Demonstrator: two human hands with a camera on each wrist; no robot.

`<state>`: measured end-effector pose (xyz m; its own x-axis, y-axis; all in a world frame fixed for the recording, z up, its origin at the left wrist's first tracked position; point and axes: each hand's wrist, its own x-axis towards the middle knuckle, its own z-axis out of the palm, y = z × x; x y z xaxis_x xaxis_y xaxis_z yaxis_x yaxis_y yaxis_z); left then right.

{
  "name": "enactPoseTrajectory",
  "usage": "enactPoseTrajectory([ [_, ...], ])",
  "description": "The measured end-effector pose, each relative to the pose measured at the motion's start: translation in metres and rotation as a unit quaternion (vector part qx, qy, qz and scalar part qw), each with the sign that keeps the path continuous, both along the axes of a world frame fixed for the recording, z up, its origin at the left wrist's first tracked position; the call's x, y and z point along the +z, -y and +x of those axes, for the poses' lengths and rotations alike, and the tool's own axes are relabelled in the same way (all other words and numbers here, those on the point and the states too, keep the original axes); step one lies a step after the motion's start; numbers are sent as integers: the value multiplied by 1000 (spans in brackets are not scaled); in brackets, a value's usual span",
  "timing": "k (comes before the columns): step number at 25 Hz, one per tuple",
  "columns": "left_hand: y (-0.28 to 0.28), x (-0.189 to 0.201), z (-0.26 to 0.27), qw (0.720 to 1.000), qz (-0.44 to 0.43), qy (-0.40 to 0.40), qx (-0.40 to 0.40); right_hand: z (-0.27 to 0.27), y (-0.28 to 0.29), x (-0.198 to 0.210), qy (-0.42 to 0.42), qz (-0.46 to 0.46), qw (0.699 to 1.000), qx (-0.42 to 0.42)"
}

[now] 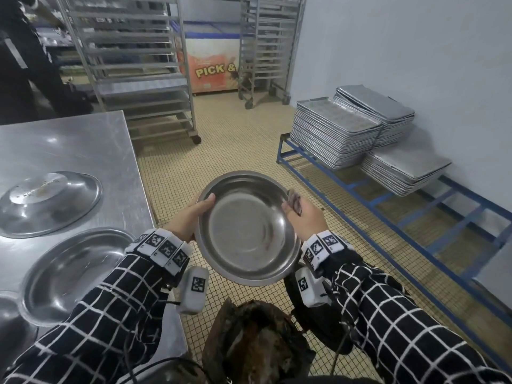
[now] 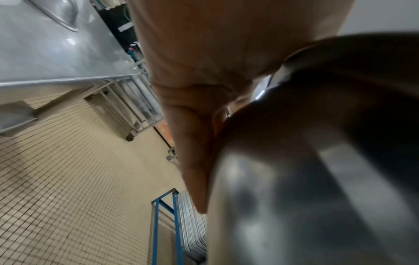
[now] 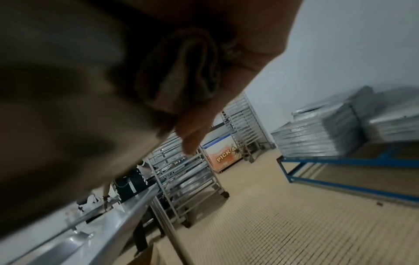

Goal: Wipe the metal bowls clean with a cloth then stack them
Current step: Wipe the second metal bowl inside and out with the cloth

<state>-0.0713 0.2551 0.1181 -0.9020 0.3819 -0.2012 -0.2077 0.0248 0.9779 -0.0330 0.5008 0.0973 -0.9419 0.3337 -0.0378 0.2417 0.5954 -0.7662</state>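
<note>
1. Metal bowl (image 1: 246, 231) held in the air in front of the person, over the tiled floor (image 1: 235, 139), just off the table edge; open side up, tilted a bit toward the camera.
2. Left hand (image 1: 188, 220) grips the bowl's left rim, thumb hooked over the lip into the bowl, other fingers underneath along the outer wall (left wrist view shows a finger (image 2: 192, 161) flat against the bowl's underside (image 2: 317, 179)).
3. Right hand (image 1: 307, 217) at the bowl's right rim, fingers closed around a bunched brownish cloth (image 1: 294, 201); cloth sits against the rim. Right wrist view: folded cloth (image 3: 188, 71) tucked in the palm, blurry.
4. Steel table (image 1: 83, 145) on the left carries more bowls: one upside down (image 1: 50, 203) farther back, one upright (image 1: 74, 270) nearer, and part of a third (image 1: 11, 322) at the frame edge. All apart, none stacked.
5. Background: tray stacks (image 1: 338, 134) on a blue frame rack (image 1: 388, 206) at right, wheeled shelf racks (image 1: 133, 65), chest freezer (image 1: 213, 65) marked "PICK &".
</note>
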Motion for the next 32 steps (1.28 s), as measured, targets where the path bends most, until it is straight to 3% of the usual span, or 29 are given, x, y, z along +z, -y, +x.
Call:
enactPoseTrajectory([
  [2, 4, -4, -5, 1000, -1, 7, -5, 2, 0, 1, 15, -5, 1000, 0],
  [5, 4, -8, -1, 997, 18, -31, 71, 0, 9, -3, -13, -66, 995, -78],
  [8, -6, -11, 16, 994, -19, -91, 57, 0, 27, -2, -54, -131, 979, -147],
  [13, -8, -17, 15, 983, -16, -41, 180, 8, 40, -3, -32, -148, 984, -89],
  [18, 1, -16, 12, 972, -57, -78, 212, 19, 45, -8, -14, -30, 998, -49],
  [21, -8, -4, 24, 974, -87, -100, 183, 25, 73, -5, -49, -4, 997, 54],
  [23, -13, 3, 30, 980, -79, -117, 143, 36, 101, -9, -71, 29, 983, 170],
  [26, -13, 7, 17, 982, -31, -121, 141, 52, 116, -24, -101, 131, 937, 307],
  [30, 2, 2, 3, 987, 4, -93, 128, 37, 69, -43, -54, 325, 890, 317],
  [32, -2, 4, 10, 986, -10, -99, 130, 31, 58, -47, -5, 347, 895, 282],
])
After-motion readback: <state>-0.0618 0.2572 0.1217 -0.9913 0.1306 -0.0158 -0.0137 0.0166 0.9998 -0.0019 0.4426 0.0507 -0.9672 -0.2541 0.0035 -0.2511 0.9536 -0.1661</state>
